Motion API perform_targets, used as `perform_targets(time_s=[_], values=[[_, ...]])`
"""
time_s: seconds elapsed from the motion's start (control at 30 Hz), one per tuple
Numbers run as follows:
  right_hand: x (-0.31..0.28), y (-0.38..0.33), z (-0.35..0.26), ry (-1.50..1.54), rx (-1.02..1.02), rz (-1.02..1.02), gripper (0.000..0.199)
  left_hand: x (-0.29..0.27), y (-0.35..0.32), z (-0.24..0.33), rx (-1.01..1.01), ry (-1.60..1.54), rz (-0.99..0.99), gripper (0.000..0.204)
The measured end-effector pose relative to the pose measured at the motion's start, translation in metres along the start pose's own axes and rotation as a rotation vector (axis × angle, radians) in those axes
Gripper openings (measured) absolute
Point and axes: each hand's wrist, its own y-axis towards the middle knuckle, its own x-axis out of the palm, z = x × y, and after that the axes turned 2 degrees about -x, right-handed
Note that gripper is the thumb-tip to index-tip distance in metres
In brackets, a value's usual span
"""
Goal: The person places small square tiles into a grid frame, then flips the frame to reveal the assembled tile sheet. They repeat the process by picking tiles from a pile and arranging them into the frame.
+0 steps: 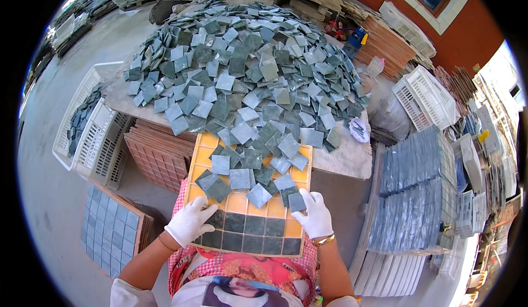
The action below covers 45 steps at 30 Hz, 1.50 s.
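Note:
A yellow gridded tray (291,228) leans across my lap, its near rows filled with dark green-grey square stone tiles (234,223). Several loose tiles (240,179) lie scattered over its upper cells. My left hand (190,220), in a white glove, is at the tray's left edge, thumb and forefinger apart, fingertips by the leftmost set tiles. At the right side, my white-gloved right hand (314,217) pinches a stone tile (297,201) between thumb and fingers, above the filled rows.
A large heap of tiles (236,70) covers the table (352,158) beyond the tray. White plastic crates (99,142) stand left, beside stacked reddish trays (157,153). A filled tile panel (110,227) is lower left. Wrapped tile stacks (410,191) stand right. A tape roll (359,130) lies on the table.

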Motion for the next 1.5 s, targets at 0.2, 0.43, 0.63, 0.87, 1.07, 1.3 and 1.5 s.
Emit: perform_targets(time_s=[0.2,0.43,0.63,0.87,1.07,1.3,1.5], values=[[-0.024,-0.014,-0.002,-0.007,-0.11,-0.039,0.057,-0.005,-0.001,0.006,0.002,0.022,-0.03,0.055],[-0.004,-0.046,-0.002,-0.094,-0.004,-0.048,0.06,0.008,-0.005,0.009,0.021,0.018,0.11,0.053],[-0.018,-0.042,0.002,-0.062,-0.236,-0.008,0.036,0.008,-0.015,0.012,-0.086,-0.188,0.236,0.047],[-0.027,-0.025,0.013,0.176,-0.192,-0.093,0.022,-0.008,-0.022,0.005,-0.124,-0.132,0.388,0.042],[-0.011,-0.036,0.003,0.146,-0.193,-0.11,0.025,-0.01,-0.019,0.003,-0.147,-0.128,0.433,0.042],[-0.014,-0.025,0.005,0.085,-0.148,-0.217,0.044,-0.004,0.012,0.013,-0.23,0.047,0.477,0.059],[0.014,0.015,-0.026,-0.161,0.024,0.072,0.072,0.015,0.045,0.027,-0.411,0.154,0.374,0.092]])
